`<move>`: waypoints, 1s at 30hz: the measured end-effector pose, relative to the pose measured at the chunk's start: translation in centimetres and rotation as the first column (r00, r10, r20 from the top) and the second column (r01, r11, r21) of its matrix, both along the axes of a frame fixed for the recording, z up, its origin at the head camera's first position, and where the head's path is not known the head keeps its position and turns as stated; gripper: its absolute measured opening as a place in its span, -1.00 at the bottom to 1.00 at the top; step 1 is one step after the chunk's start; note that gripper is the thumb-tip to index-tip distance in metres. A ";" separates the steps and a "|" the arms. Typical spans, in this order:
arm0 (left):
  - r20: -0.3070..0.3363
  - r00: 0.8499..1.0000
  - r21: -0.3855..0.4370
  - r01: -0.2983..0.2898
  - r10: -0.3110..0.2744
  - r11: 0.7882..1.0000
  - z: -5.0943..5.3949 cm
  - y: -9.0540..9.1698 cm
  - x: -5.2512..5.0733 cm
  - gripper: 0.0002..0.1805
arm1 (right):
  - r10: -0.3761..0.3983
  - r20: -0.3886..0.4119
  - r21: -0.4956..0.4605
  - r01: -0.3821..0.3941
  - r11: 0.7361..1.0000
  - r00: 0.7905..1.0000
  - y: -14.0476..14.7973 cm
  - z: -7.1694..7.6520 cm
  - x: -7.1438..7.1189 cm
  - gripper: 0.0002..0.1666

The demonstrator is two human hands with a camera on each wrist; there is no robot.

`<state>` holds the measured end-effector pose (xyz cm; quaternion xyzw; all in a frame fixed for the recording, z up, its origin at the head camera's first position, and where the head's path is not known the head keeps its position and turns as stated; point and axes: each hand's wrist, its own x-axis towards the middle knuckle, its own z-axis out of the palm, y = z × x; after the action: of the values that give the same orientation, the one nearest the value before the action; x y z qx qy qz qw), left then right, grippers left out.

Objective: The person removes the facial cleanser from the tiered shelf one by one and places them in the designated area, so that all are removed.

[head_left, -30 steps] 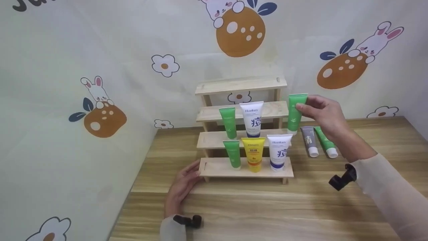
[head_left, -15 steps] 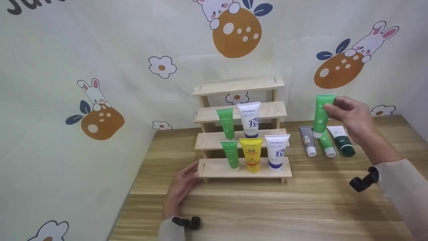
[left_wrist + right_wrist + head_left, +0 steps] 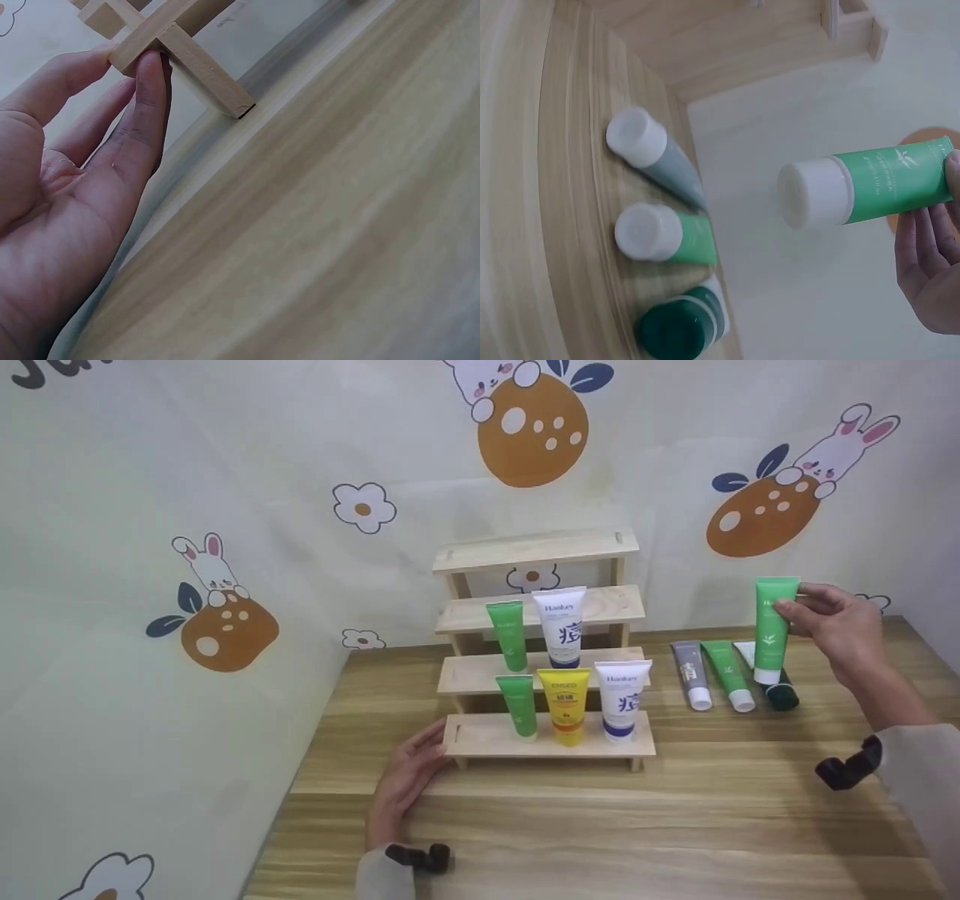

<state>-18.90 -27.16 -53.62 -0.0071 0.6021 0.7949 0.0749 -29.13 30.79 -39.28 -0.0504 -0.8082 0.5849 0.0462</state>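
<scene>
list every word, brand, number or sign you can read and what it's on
"Hankey": upper white tube
"Hankey": lower white tube
"痘", apparently: both white tubes
Backdrop lettering: cut off at the top
Too small or blurred: held green tube, other green tubes, yellow tube, grey tube, dark-capped tube

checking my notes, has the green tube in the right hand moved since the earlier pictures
Yes. In the head view, the held green tube has moved right, away from the wooden shelf.
</scene>
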 end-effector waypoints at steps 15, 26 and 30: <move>0.006 1.000 -0.032 0.006 -0.006 0.999 0.0 -0.2 0.1 -0.35 | -0.150 0.128 0.045 0.146 0.988 0.980 4.6 -3.6 -2.2 -0.49; 0.018 1.000 -0.039 0.002 -0.001 0.999 0.0 -0.2 0.1 -0.36 | -0.181 0.255 0.019 0.182 0.983 0.950 6.5 -6.7 -3.1 -0.10; 0.025 1.000 -0.034 -0.009 0.010 0.999 0.0 0.0 0.1 -0.37 | -0.178 0.334 0.020 0.182 0.983 0.926 7.3 -7.4 -3.4 -0.03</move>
<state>-18.85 -27.17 -53.61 -0.0212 0.6145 0.7847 0.0785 -32.52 38.14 -46.72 -0.2231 -0.7929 0.5657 -0.0386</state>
